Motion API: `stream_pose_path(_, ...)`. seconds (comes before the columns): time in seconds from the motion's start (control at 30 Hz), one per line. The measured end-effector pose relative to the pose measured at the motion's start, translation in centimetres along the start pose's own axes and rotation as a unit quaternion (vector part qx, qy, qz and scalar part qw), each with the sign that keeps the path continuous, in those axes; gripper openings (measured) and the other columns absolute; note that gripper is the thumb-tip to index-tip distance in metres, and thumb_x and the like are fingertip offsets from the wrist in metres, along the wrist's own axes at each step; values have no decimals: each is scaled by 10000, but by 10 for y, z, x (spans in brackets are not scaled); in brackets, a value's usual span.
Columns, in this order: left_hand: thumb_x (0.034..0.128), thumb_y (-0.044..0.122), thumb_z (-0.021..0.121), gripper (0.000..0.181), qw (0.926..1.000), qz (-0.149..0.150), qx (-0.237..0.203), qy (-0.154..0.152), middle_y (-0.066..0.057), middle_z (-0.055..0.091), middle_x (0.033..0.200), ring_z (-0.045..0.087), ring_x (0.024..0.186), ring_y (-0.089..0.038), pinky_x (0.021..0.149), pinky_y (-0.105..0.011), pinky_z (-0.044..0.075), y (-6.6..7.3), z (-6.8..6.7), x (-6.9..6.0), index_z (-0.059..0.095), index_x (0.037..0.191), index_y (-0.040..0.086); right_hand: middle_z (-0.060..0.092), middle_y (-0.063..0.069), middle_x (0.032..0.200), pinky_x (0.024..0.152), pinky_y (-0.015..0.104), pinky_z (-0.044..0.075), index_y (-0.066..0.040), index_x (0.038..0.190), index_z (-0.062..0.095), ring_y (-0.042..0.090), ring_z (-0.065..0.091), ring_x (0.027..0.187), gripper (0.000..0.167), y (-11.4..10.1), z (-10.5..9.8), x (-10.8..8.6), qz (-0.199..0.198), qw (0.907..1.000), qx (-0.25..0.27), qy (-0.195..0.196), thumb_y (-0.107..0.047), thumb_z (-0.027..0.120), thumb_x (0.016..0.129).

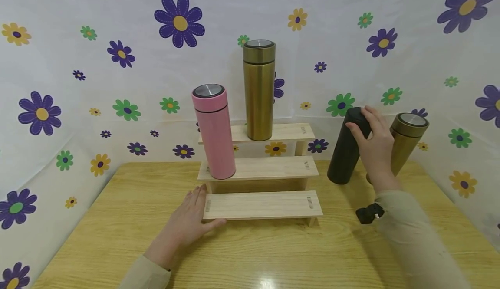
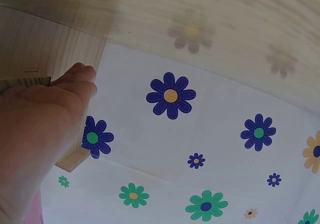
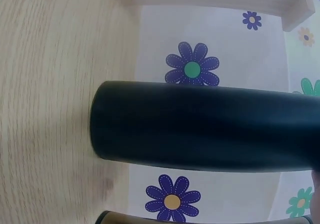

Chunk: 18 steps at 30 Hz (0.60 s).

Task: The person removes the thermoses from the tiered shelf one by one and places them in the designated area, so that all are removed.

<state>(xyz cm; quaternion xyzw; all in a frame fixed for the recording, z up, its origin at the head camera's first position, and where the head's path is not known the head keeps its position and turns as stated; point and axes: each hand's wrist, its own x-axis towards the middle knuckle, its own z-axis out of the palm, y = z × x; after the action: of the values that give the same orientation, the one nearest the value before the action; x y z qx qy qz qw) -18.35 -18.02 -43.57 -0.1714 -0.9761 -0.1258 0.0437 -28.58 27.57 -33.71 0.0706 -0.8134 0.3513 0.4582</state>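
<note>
In the head view my right hand (image 1: 376, 150) grips the top of a black bottle (image 1: 343, 154), thumb on one side and fingers on the other. The bottle (image 3: 205, 126) spans the right wrist view, with the hand almost wholly outside it. My left hand (image 1: 187, 219) rests against the left end of a three-step wooden stand (image 1: 261, 205), fingers straight and thumb by the front edge of the lowest step. In the left wrist view the left hand (image 2: 45, 119) touches the stand's side. A pink bottle (image 1: 215, 137) stands on the middle step, a gold bottle (image 1: 259, 93) on the top one.
A second gold bottle (image 1: 408, 141) stands at the right, partly behind my right hand. A small black object (image 1: 366, 214) lies on the wooden table (image 1: 129, 202) near my right sleeve. Behind everything hangs a white cloth (image 1: 156, 63) with printed flowers.
</note>
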Motion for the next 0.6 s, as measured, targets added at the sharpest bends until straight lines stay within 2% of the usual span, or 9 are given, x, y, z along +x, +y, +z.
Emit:
stream_pose_path(0.23,799,795,429,1153,10000,-21,14,-78,-249,182,1537,195,1410,-372,1156,-455,159,0,-1,0,142,1487,-83,542,39,1363,1073,288,364,-62,1297,598,166,438,1298,501,-1,2,-1,-4,9999,54,109,-242,739,851)
stream_pose_path(0.43,804,786,439,1146,9999,-41,2,-118,-248,178,1539,192,1411,-372,1158,-453,155,1,-1,0,138,1489,-81,538,47,1368,1074,292,365,-57,1300,595,170,433,1303,507,-1,0,-1,8,10000,16,57,-247,739,852)
stream_pose_path(0.6,808,774,455,1138,10000,-6,23,-52,-250,188,1535,202,1408,-374,1157,-450,158,1,-1,0,148,1485,-87,532,72,1373,1081,346,365,-46,1303,589,196,418,1317,513,-3,-2,0,17,10000,-19,-56,-256,733,858)
